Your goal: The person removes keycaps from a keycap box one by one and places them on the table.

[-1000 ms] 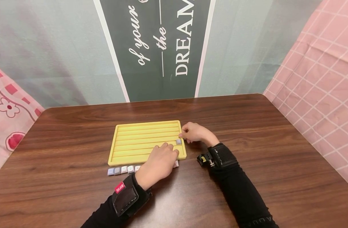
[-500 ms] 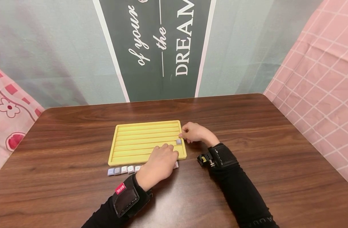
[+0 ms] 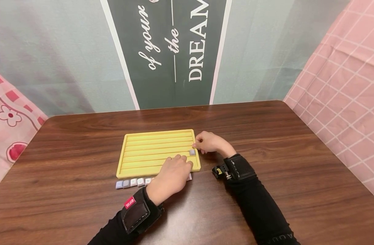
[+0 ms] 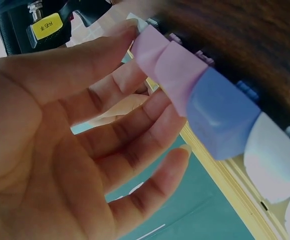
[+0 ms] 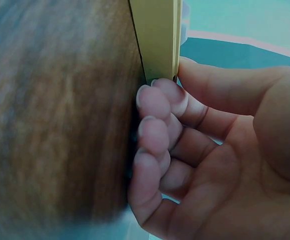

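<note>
A yellow ridged tray [image 3: 153, 146] lies on the table, with one grey-lavender keycap [image 3: 192, 152] in a channel near its right end. Along its near side runs a row of keycaps [image 3: 133, 182], partly hidden under my left hand [image 3: 173, 172]. In the left wrist view, the thumb and forefinger pinch the whitish keycap [image 4: 136, 22] at the row's end, beside a pink keycap [image 4: 177, 75] and a blue keycap [image 4: 222, 115]. At the tray's right edge, my right hand [image 3: 209, 142] grips the rim [image 5: 159, 40] between thumb and curled forefinger.
The brown wooden table [image 3: 297, 163] extends on both sides of the tray. A grey-green curtain with lettering [image 3: 174, 51] hangs behind it. Pink cloths [image 3: 352, 85] hang at the sides. Each wrist wears a black strap [image 3: 239, 166] over a black sleeve.
</note>
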`<move>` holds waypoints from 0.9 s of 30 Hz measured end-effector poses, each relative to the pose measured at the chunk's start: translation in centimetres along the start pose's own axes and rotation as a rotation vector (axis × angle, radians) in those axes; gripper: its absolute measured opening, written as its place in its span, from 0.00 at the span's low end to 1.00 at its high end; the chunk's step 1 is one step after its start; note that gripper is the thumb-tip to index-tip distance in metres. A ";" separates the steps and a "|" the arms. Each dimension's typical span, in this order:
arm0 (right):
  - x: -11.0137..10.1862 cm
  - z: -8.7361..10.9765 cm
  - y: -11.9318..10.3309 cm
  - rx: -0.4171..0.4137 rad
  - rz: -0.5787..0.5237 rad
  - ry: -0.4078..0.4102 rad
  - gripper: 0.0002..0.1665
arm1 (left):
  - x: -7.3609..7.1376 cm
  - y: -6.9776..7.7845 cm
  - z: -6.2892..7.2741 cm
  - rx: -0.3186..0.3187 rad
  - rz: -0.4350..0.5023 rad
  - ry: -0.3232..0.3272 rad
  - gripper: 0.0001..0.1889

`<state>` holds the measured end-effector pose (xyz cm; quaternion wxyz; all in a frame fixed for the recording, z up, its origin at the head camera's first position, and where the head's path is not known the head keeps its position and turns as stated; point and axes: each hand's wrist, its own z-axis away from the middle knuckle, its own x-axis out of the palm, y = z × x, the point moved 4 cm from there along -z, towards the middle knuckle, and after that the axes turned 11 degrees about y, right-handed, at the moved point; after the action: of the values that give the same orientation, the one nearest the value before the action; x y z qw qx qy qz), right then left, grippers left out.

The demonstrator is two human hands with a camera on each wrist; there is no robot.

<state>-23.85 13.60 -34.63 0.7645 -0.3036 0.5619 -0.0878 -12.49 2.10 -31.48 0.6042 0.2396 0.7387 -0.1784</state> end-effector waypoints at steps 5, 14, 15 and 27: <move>0.0 0.0 0.0 -0.001 -0.007 -0.004 0.18 | 0.0 0.0 0.0 0.001 0.001 0.011 0.04; 0.0 -0.1 0.0 0.001 -0.006 -0.001 0.18 | -0.2 -0.6 0.1 -0.037 0.011 -0.010 0.10; 0.0 -0.1 0.0 0.002 -0.004 -0.001 0.18 | -0.3 -0.7 0.1 -0.042 0.016 -0.008 0.10; -0.1 0.0 -0.1 0.017 -0.012 -0.009 0.18 | -1.8 -3.1 1.1 -0.100 0.091 0.037 0.08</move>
<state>-23.84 13.56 -34.43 0.7691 -0.3007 0.5557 -0.0958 -13.10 -1.32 -30.02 0.6092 0.2456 0.7460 -0.1095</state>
